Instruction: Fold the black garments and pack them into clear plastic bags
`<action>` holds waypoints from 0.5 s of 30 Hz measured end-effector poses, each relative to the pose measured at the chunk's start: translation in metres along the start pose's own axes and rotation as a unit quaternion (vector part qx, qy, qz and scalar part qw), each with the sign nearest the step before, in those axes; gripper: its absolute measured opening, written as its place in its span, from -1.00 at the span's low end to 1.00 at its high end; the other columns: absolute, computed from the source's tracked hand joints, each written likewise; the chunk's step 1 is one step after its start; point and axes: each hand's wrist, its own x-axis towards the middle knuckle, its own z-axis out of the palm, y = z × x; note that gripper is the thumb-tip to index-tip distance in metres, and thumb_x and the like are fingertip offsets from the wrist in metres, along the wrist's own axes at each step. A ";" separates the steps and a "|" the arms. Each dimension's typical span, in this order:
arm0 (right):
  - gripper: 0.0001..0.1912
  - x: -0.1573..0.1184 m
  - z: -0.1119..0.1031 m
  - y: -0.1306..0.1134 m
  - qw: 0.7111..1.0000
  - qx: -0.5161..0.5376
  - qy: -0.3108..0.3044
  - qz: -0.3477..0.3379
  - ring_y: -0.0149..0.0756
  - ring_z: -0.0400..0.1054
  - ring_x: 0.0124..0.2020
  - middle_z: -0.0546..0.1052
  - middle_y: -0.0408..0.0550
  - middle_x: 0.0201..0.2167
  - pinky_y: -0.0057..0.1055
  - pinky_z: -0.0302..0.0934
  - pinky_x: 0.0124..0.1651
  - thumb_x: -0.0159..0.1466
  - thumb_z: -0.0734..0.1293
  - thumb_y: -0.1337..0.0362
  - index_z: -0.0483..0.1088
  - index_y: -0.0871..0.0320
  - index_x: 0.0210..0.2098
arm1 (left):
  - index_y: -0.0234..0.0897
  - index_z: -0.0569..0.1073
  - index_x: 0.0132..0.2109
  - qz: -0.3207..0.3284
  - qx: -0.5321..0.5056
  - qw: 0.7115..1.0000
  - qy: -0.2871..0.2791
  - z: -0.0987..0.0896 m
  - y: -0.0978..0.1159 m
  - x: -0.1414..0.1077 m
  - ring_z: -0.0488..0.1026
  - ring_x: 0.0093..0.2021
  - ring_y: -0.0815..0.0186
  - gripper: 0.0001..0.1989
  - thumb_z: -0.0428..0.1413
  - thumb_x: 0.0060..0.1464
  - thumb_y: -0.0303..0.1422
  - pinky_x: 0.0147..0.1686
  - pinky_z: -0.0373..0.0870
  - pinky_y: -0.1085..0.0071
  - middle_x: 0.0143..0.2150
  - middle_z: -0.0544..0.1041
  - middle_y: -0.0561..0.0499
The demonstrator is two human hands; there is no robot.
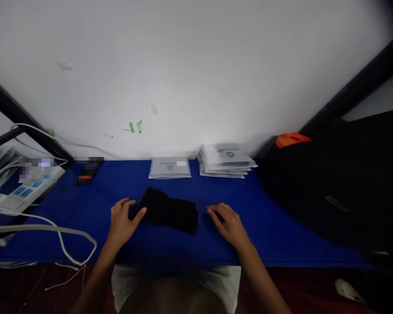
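Observation:
A folded black cloth item (pixel 170 211) lies on the blue table surface (pixel 183 246) between my hands. My left hand (pixel 124 218) is at its left end, thumb and fingers apart, with the thumb tip by the cloth's edge. To the right of the cloth, a short gap away, my right hand (pixel 227 222) rests near the table with thumb and fingertips close together; nothing shows between them. Behind the cloth lies one flat printed pouch (pixel 170 168), and a stack of similar pouches (pixel 227 159) sits to its right.
At the right stands a large black bag (pixel 330 187) with an orange item (pixel 291 139) behind it. A dark object (pixel 89 170) lies at the back left. White cables and a power strip (pixel 29 192) are at the far left. A white wall rises behind.

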 end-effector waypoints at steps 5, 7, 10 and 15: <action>-0.87 0.000 0.000 0.000 1.000 0.003 0.005 0.001 -0.24 0.43 -0.36 0.56 -0.07 -0.37 -0.24 0.32 -0.24 0.38 0.22 0.29 0.41 0.10 -0.23 | -0.24 0.39 -0.30 0.066 -0.015 0.998 0.014 0.007 0.022 0.002 0.34 0.07 -0.03 -0.83 0.18 0.04 -0.25 0.06 0.29 -0.07 0.01 0.43 -0.18; -0.86 0.000 -0.001 0.000 1.000 0.002 0.009 0.001 -0.23 0.44 -0.35 0.56 -0.06 -0.37 -0.24 0.34 -0.24 0.38 0.22 0.29 0.41 0.10 -0.22 | -0.23 0.39 -0.22 0.133 -0.065 0.989 -0.001 0.006 0.043 0.004 0.36 0.06 0.07 -0.88 0.14 0.09 -0.33 0.06 0.32 0.04 0.04 0.42 -0.16; -0.82 0.001 -0.006 -0.004 1.000 -0.007 0.019 -0.012 -0.17 0.46 -0.21 0.57 0.02 -0.24 -0.17 0.36 -0.13 0.37 0.23 0.27 0.39 0.10 -0.07 | -0.18 0.43 -0.06 0.280 -0.078 0.938 -0.189 0.007 0.077 -0.001 0.33 0.15 0.06 -0.70 0.22 0.08 -0.21 0.12 0.27 0.06 0.13 0.41 -0.14; -0.25 0.003 -0.007 -0.029 0.985 -0.023 -0.138 -0.098 0.02 0.16 0.28 0.30 0.22 0.25 0.06 0.12 0.25 0.28 0.31 0.05 0.01 0.17 0.35 | -0.16 0.45 0.07 0.411 -0.116 0.825 -0.369 0.020 0.112 -0.001 0.31 0.21 0.05 -0.45 0.24 -0.01 0.02 0.23 0.12 0.08 0.18 0.44 -0.11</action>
